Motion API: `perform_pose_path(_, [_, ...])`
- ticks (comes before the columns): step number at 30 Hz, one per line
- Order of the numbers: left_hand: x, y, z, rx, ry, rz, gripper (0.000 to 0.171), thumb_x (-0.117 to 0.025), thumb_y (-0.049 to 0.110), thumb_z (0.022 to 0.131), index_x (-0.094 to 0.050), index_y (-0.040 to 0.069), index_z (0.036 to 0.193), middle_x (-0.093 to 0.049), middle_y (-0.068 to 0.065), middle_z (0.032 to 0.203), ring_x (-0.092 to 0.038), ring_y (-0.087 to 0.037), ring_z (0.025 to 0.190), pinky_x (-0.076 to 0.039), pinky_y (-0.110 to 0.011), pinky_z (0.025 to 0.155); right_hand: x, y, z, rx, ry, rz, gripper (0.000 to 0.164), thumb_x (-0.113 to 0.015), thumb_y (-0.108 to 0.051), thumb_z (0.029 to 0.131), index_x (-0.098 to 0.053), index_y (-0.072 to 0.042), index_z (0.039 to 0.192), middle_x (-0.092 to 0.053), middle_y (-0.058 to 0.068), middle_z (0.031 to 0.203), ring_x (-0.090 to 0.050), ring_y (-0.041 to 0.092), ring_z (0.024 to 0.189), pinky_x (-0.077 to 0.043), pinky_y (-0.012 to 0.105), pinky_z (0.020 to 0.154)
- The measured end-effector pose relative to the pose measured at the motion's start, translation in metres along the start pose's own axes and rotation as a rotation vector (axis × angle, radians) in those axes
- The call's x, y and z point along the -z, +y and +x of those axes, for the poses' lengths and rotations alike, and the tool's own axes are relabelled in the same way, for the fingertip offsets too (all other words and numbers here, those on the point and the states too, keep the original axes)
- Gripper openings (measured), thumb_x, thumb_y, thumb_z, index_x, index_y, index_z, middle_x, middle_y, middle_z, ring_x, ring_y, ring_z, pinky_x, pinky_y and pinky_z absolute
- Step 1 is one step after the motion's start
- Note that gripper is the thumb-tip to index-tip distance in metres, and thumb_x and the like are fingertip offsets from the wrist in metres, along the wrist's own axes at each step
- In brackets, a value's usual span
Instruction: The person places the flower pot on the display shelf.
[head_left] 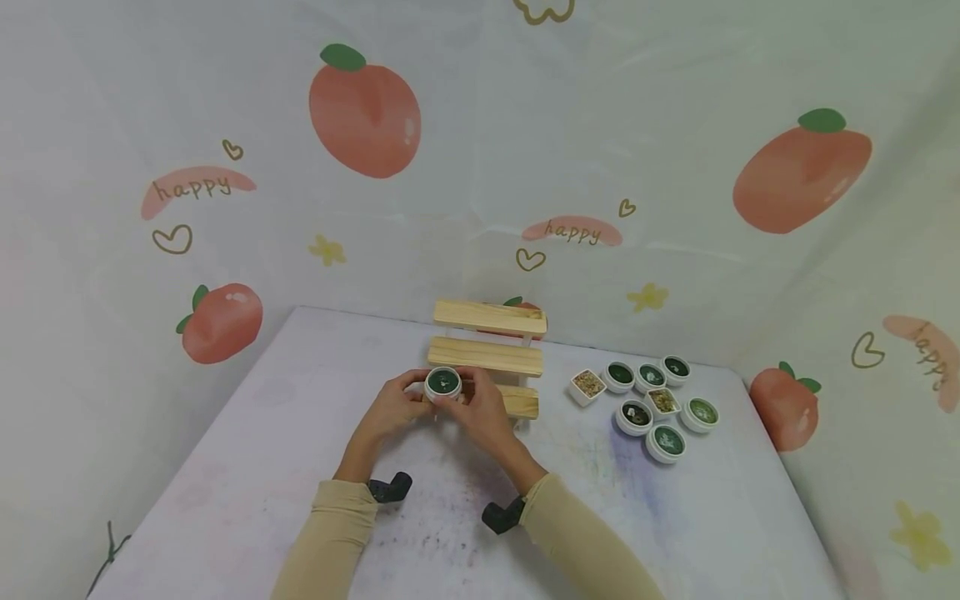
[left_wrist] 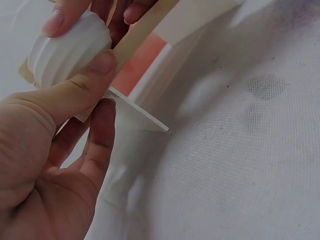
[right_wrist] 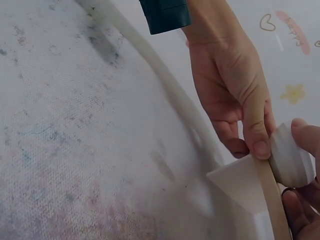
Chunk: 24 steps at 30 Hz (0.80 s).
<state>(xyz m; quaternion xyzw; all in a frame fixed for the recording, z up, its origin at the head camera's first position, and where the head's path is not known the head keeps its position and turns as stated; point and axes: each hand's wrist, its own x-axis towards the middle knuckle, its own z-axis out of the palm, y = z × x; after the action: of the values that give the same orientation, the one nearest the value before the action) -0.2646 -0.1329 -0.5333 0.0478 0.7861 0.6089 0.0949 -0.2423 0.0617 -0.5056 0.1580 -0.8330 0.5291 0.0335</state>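
Note:
Both hands meet at a small white ribbed pot (head_left: pixel 443 384) with a dark green top, at the left end of the lowest board of a three-tier wooden stand (head_left: pixel 487 357). My left hand (head_left: pixel 397 408) holds the pot from the left; in the left wrist view its thumb (left_wrist: pixel 102 62) lies along the pot's ribbed side (left_wrist: pixel 70 50), other fingers beneath the board. From the right, my right hand (head_left: pixel 483 408) grips the pot, thumb (right_wrist: pixel 261 149) at the board's edge (right_wrist: pixel 272 200) beside it. The stand's white support (left_wrist: pixel 140 112) shows below the board.
To the right of the stand are several round white pots (head_left: pixel 667 443) with green or dark tops and two square white pots (head_left: pixel 587 387) with speckled tops. A stained white cloth (head_left: pixel 247 467) covers the table. Behind rises a fruit-printed curtain (head_left: pixel 480 150).

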Motion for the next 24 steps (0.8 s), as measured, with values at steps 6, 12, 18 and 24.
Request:
perform_pose_path(6, [-0.001, -0.001, 0.000, -0.011, -0.017, 0.013, 0.065, -0.072, 0.000, 0.081, -0.053, 0.003, 0.143, -0.058, -0.022, 0.140, -0.069, -0.010, 0.084, -0.050, -0.025, 0.079, 0.003, 0.000, -0.001, -0.034, -0.038, 0.015, 0.060, -0.082, -0.027, 0.087, -0.052, -0.014, 0.138, -0.063, 0.003, 0.135, -0.064, 0.019, 0.116, -0.049, 0.023, 0.084])
perform_pose_path(12, [0.001, 0.000, 0.000, -0.011, -0.014, 0.017, 0.067, -0.077, 0.003, 0.081, -0.054, 0.005, 0.143, -0.056, -0.020, 0.144, -0.071, -0.016, 0.093, -0.051, -0.027, 0.084, 0.011, -0.003, -0.004, -0.050, -0.089, 0.057, 0.065, -0.083, -0.027, 0.087, -0.050, -0.017, 0.142, -0.060, 0.003, 0.141, -0.063, 0.021, 0.126, -0.054, 0.038, 0.098])
perform_pose_path(18, [0.000, -0.001, -0.001, 0.008, -0.004, 0.045, 0.072, -0.086, 0.013, 0.079, -0.055, 0.009, 0.143, -0.055, -0.016, 0.149, -0.071, -0.024, 0.109, -0.052, -0.029, 0.089, 0.026, -0.001, -0.007, -0.078, -0.098, 0.032, 0.067, -0.085, -0.030, 0.085, -0.052, -0.014, 0.141, -0.062, 0.006, 0.139, -0.064, 0.024, 0.124, -0.056, 0.041, 0.099])
perform_pose_path(24, [0.000, 0.000, 0.000, 0.005, -0.008, 0.027, 0.074, -0.087, 0.013, 0.077, -0.055, 0.009, 0.143, -0.055, -0.017, 0.149, -0.072, -0.021, 0.105, -0.051, -0.026, 0.085, 0.045, 0.001, -0.011, -0.084, -0.089, 0.024, 0.063, -0.081, -0.028, 0.088, -0.052, -0.009, 0.141, -0.063, 0.011, 0.138, -0.065, 0.027, 0.122, -0.055, 0.043, 0.101])
